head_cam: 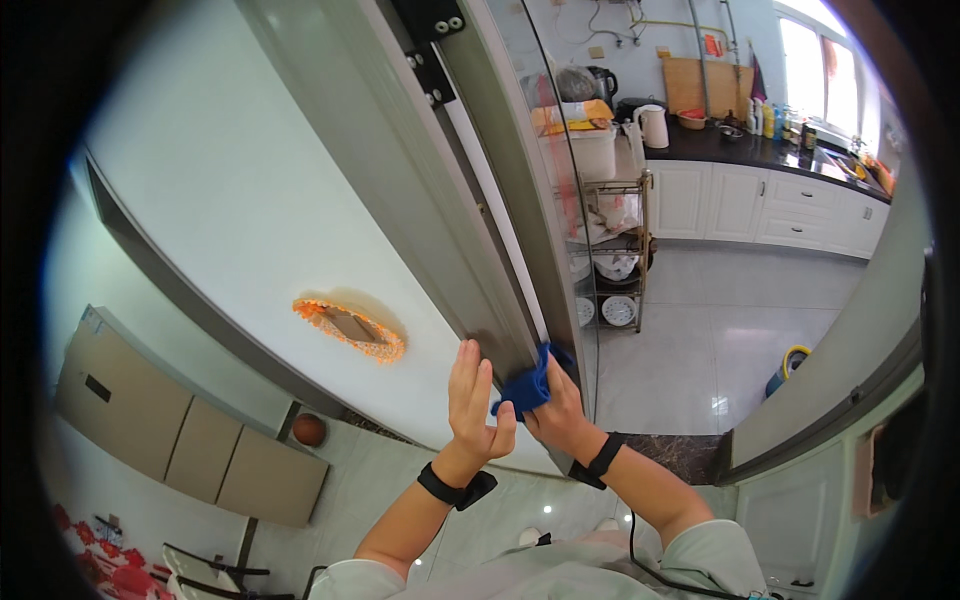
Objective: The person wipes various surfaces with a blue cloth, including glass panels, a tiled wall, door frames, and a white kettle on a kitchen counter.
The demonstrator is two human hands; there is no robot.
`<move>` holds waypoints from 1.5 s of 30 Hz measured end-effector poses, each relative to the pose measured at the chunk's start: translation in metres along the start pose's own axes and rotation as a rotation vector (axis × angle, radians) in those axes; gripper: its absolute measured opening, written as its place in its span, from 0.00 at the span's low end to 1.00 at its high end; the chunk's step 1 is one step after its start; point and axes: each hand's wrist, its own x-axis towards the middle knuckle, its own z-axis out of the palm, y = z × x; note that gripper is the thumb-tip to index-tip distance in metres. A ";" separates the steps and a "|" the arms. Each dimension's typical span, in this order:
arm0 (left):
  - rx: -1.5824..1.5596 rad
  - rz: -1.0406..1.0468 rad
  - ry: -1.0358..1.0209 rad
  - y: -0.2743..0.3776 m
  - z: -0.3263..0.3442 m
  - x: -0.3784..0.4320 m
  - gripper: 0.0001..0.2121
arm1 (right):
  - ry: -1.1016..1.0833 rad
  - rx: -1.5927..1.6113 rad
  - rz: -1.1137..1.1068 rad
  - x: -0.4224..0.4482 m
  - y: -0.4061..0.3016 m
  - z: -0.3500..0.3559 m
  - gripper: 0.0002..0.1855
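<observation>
A blue cloth (pixel 525 391) is bunched in my right hand (pixel 561 415), pressed against the lower visible stretch of a grey-brown door frame (pixel 420 202). My left hand (pixel 472 412) is raised beside the frame's left edge, palm towards it, with fingers straight and thumb apart. It holds nothing; whether it touches the frame I cannot tell. Higher up, black metal hinges (pixel 431 75) with screws sit in the frame's channel. To the right of the frame stands a glass panel (pixel 559 150). Black bands circle both wrists.
On the white wall (pixel 247 187) is an orange-trimmed cover (pixel 349 330). Through the doorway stand a metal rack (pixel 641 247) with bags and bowls, and a dark counter (pixel 720 150) with a kettle and bottles. A basketball (pixel 309 430) lies near beige cabinets (pixel 195 450).
</observation>
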 end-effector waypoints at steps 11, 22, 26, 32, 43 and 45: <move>0.181 -0.136 -0.053 0.000 0.007 -0.001 0.34 | 0.090 0.258 0.036 0.019 0.002 0.004 0.21; 0.069 -0.215 -0.099 0.007 0.001 0.003 0.33 | 0.171 0.375 0.032 0.083 -0.003 -0.008 0.17; 0.080 -0.257 -0.122 0.012 -0.006 0.003 0.33 | 0.204 0.375 0.043 0.085 -0.006 -0.008 0.16; 0.131 -0.190 -0.162 0.019 -0.004 0.013 0.34 | 0.022 0.265 0.108 -0.032 0.012 0.014 0.17; 0.018 -0.174 -0.048 0.027 -0.019 0.019 0.34 | 0.071 0.126 0.052 0.080 -0.011 -0.021 0.18; 0.017 -0.091 0.033 0.022 -0.018 0.016 0.30 | 0.122 0.071 0.143 0.082 -0.013 -0.021 0.16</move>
